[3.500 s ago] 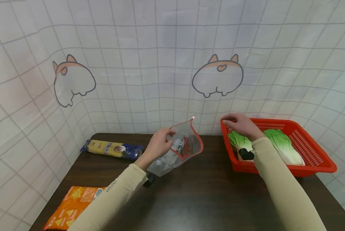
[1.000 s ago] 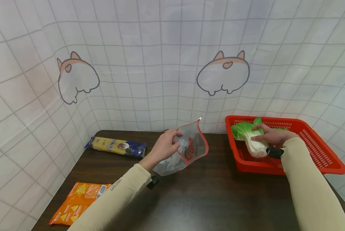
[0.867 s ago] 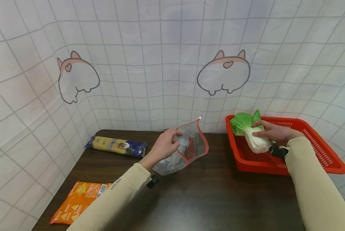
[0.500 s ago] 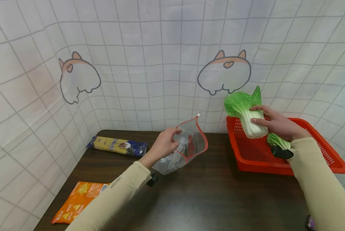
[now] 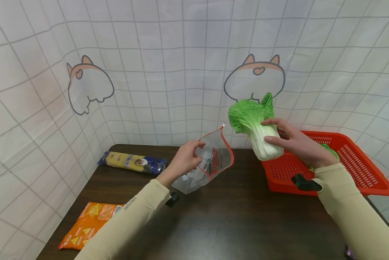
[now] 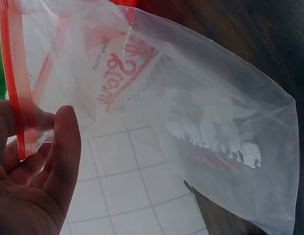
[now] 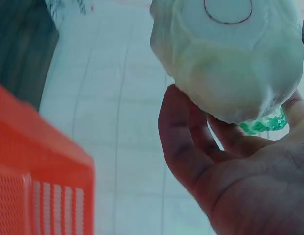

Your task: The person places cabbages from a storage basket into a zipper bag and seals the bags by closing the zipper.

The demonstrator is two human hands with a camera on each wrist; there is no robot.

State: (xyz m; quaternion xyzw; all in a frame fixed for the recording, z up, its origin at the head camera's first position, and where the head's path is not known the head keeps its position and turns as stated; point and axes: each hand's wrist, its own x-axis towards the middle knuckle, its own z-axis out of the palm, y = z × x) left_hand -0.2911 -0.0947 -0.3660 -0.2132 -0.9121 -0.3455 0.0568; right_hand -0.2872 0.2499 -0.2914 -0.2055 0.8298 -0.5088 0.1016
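The right hand (image 5: 295,142) grips a napa cabbage (image 5: 257,128) in the air between the red basket (image 5: 354,169) and the zip bag (image 5: 210,164), whose red-edged rim the left hand (image 5: 184,162) pinches above the bench (image 5: 233,224). The bag mouth looks narrower than the cabbage, so leaves may catch the rim. The bag looks empty; another cabbage (image 5: 329,151) lies in the basket

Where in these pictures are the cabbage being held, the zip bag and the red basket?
cabbage (image 5: 261,144), head view, on its white stalk.
zip bag (image 5: 214,162), head view, on the clear side with red print.
basket (image 5: 357,169), head view, on its perforated right wall.
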